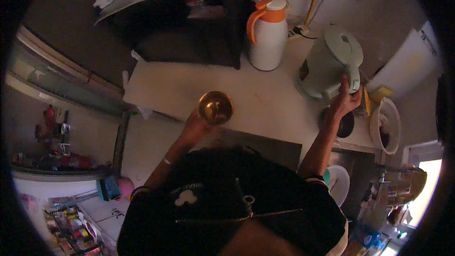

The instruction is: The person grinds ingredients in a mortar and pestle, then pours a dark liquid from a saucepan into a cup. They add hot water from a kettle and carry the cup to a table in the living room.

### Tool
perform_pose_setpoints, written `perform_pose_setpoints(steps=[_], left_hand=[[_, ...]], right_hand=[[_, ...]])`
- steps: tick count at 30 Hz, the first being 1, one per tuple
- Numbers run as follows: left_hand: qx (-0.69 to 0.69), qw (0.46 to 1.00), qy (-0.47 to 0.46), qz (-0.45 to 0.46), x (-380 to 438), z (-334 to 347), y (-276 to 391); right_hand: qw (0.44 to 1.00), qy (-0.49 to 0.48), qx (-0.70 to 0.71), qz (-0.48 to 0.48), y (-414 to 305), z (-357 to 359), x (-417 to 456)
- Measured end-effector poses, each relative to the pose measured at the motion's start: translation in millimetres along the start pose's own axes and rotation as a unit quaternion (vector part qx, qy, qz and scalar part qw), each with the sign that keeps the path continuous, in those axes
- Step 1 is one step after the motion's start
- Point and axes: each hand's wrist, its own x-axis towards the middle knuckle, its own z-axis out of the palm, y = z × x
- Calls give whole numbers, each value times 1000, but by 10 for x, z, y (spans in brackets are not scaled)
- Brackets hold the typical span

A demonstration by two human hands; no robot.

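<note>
My left hand [194,127] holds a shiny gold-coloured metal cup [215,108] by its side. The cup's round opening faces up towards me, in front of my chest; what is in it is too dark to tell. On the right, my right hand [345,102] is closed around the handle of a pale green electric kettle [328,60]. The kettle's lid is shut, and the kettle leans in the view. Whether its base touches the counter cannot be told. Just behind it stands a white vacuum jug [268,44] with an orange handle and collar.
A black microwave-like appliance [177,32] occupies the back of the pale countertop [170,81]. A power strip [298,31] with cables lies by the wall. Right of my forearm are a dark round container [346,124] and a white basin [385,126]. Shelves [64,167] stand at left.
</note>
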Motion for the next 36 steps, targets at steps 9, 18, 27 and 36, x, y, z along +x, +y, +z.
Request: perform_pose_setpoints(steps=[9, 18, 27, 36], left_hand=[[-216, 973, -77, -34, 733, -77, -68], [-182, 977, -110, 17, 911, -186, 365], [-175, 979, -109, -8, 855, -404, 558], [-209, 973, -101, 5, 814, -522, 479]], right_hand=[[994, -86, -48, 51, -1008, -128, -483], [964, -198, -160, 72, -1137, -108, -987], [927, -304, -204, 83, -1206, 271, -1033], [893, -376, -243, 49, -1196, 438, -973]])
